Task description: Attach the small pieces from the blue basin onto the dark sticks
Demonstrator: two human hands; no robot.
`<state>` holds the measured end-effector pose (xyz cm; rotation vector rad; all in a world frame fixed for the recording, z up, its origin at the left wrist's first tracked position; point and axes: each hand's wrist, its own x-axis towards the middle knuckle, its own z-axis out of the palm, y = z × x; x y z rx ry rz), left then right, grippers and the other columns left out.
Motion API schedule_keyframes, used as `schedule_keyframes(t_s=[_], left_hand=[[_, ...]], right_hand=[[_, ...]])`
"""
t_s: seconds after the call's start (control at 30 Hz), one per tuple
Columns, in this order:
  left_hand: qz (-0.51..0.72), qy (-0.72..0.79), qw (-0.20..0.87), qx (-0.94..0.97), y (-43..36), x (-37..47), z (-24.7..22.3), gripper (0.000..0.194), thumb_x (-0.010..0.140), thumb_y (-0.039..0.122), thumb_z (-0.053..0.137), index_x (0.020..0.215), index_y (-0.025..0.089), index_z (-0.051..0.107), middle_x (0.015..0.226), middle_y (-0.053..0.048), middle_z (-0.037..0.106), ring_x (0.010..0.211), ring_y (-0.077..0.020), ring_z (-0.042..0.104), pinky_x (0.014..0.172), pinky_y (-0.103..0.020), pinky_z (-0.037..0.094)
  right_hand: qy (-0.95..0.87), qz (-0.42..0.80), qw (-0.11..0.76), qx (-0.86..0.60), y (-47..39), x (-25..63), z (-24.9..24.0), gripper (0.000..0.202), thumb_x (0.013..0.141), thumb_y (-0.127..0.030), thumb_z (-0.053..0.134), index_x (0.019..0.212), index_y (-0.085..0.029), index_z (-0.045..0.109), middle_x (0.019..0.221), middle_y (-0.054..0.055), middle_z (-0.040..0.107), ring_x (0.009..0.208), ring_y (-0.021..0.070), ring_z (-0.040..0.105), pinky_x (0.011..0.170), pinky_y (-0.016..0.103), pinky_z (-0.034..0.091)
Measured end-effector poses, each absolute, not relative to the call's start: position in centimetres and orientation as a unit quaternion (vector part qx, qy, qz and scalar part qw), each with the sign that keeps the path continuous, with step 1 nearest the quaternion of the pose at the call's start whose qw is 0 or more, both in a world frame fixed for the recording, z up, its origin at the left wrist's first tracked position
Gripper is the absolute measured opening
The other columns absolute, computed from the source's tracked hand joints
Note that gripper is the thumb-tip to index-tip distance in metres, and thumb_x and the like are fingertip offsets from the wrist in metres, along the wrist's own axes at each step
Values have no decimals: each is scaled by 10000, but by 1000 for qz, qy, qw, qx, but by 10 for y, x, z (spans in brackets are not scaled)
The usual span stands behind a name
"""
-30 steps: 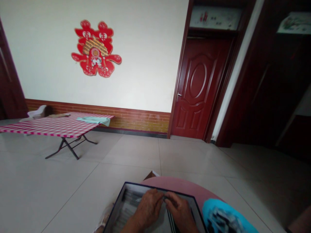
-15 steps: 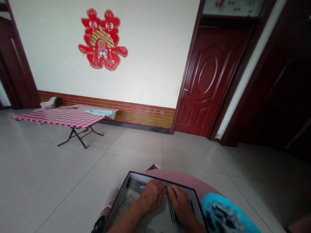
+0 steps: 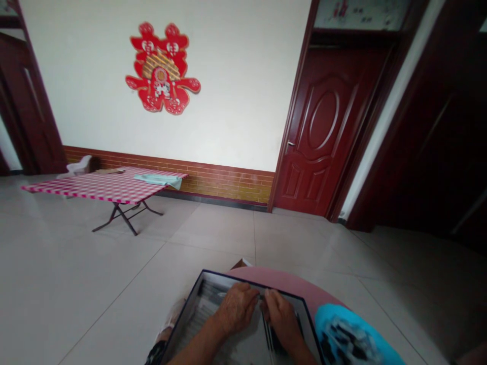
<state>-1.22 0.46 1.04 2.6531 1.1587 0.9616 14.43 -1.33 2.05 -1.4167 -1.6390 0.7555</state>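
Note:
Both hands work close together inside a shallow dark-rimmed box (image 3: 198, 291). My left hand (image 3: 238, 306) is closed in a pinch, its fingertips on a small dark piece (image 3: 261, 297) too small to name. My right hand (image 3: 280, 314) pinches at the same spot from the other side, its fingertips almost meeting the left ones. Thin dark rods (image 3: 268, 334) lie below the fingers, partly covered by the right hand. To the left, several slim clear-looking strips (image 3: 203, 314) lie in rows inside the box.
The box rests on a round pink surface (image 3: 281, 278). On its right stands a bright blue container or bag (image 3: 331, 312) holding black and white scraps (image 3: 350, 339). Farther off are a folding table with a checked cloth (image 3: 102, 185) and a red door (image 3: 323, 126).
The view has tilted up slightly. Both hands stay together at the same place in the box, and the right fingers have shifted a little.

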Motion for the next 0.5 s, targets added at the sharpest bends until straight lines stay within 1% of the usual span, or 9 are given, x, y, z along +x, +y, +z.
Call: schedule_keyframes(t_s=[0.07,0.17,0.3,0.4,0.5], left_hand=[[315,380,43,869,5,-13,11,225,875,188,353,943,180,567,784,-54,549,778,-186,515,702,-274,387],[304,387,44,869,4,-13,12,224,882,199,351,926,182,570,782,-51,549,772,-183,513,700,-271,383],[292,384,41,875,2,-12,13,201,878,201,365,887,187,565,794,-49,549,774,-183,510,717,-278,378],[288,381,39,878,0,-10,15,179,872,208,382,854,191,560,790,-44,548,769,-185,507,722,-285,373],[288,382,40,877,-1,-9,16,177,871,215,386,821,190,554,780,-44,547,761,-184,507,712,-283,371]], right_hand=[[-666,283,410,-555,-13,147,21,274,830,-412,381,736,-211,542,616,7,600,583,171,557,556,252,396],[-686,277,400,-541,-12,148,19,221,820,-371,393,777,-209,537,661,6,608,623,170,564,585,249,398],[-693,271,400,-535,-10,146,14,257,839,-382,352,720,-217,509,626,0,599,595,165,553,566,246,382],[-685,265,407,-544,-11,143,12,323,854,-402,315,635,-227,476,577,3,584,550,163,531,538,249,367],[-674,281,404,-552,-10,142,11,391,871,-423,269,592,-232,466,531,5,556,526,168,521,521,256,365]])
